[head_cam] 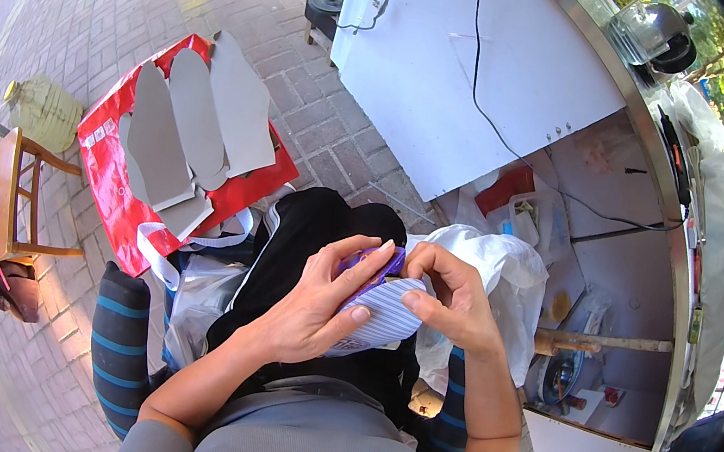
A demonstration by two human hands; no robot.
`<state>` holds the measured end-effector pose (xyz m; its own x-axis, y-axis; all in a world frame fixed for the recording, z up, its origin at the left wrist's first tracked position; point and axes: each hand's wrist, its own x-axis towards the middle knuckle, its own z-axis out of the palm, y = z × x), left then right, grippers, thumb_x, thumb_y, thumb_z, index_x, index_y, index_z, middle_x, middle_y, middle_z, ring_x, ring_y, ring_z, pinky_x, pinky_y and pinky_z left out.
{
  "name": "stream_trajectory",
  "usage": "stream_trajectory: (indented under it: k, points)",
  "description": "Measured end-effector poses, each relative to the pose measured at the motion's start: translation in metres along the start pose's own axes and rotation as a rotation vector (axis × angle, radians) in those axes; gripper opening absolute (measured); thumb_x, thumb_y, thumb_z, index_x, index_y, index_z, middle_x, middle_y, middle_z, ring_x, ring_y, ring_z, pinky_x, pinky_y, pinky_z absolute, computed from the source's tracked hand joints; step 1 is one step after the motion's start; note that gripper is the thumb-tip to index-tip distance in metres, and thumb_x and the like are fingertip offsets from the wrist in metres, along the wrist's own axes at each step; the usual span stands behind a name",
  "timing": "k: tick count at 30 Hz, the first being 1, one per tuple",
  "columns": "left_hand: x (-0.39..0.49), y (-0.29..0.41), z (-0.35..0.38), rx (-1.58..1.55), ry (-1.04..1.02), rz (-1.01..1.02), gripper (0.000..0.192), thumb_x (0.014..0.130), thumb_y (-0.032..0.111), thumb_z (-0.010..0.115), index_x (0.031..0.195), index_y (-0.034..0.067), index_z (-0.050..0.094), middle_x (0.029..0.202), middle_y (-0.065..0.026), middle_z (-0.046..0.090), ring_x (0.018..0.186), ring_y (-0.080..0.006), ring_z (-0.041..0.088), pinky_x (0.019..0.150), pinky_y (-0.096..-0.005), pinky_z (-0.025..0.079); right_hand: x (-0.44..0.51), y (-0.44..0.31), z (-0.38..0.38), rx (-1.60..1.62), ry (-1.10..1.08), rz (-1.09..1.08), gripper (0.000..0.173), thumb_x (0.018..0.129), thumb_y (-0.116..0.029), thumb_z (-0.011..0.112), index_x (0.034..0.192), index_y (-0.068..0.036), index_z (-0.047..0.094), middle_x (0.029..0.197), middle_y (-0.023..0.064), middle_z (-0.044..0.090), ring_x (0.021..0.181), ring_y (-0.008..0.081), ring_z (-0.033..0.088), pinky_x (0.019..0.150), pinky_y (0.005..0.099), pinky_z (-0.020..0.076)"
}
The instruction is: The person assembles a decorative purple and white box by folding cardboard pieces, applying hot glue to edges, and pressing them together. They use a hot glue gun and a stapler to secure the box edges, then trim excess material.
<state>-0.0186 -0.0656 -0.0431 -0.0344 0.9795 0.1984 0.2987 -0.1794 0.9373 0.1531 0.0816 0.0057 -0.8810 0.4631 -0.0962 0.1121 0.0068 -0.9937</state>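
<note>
Over my lap, my left hand [320, 297] holds a shiny purple piece [369, 275] and a pale blue-and-white striped piece [375, 323] together. The striped piece has a rounded end and printed writing; it could be an insole or a slipper part, and I cannot tell which. On its right edge, my right hand [456, 303] pinches it between thumb and bent fingers. My fingers hide part of the purple piece. Black trousers [312, 232] cover my legs beneath both hands.
Left of my knees is a red bag [107, 146] with grey shoe-sole-shaped sheets [197, 110] on it. A white plastic bag [502, 275] lies right of my knees, beside a stall counter [438, 90] with black cables. A wooden chair [8, 194] and yellowish jug [45, 112] stand left.
</note>
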Motion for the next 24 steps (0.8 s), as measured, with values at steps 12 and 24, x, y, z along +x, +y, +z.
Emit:
stream_trajectory:
  k: [12,24]
  points:
    - [-0.002,-0.002,0.002,-0.033,0.011,0.05,0.059,0.102,0.034,0.046,0.154,0.007,0.037,0.148,-0.0209,0.033,0.135,-0.0346,0.036,0.113,-0.0457,0.029,-0.002,0.002,0.001,0.041,0.008,0.046,0.019,0.088,-0.017,0.07,0.093,-0.006,0.055,0.085,-0.0043,0.05,0.08,0.0035,0.044,0.069,0.0207,0.0367]
    - [0.003,0.01,0.008,-0.05,0.129,0.041,0.05,0.099,0.018,0.049,0.148,0.004,0.046,0.136,-0.0213,0.047,0.122,-0.033,0.051,0.105,-0.0398,0.04,-0.004,0.005,0.005,0.014,0.053,0.025,0.02,0.088,-0.019,0.07,0.093,-0.006,0.055,0.084,-0.0042,0.05,0.079,0.0033,0.044,0.068,0.0213,0.0377]
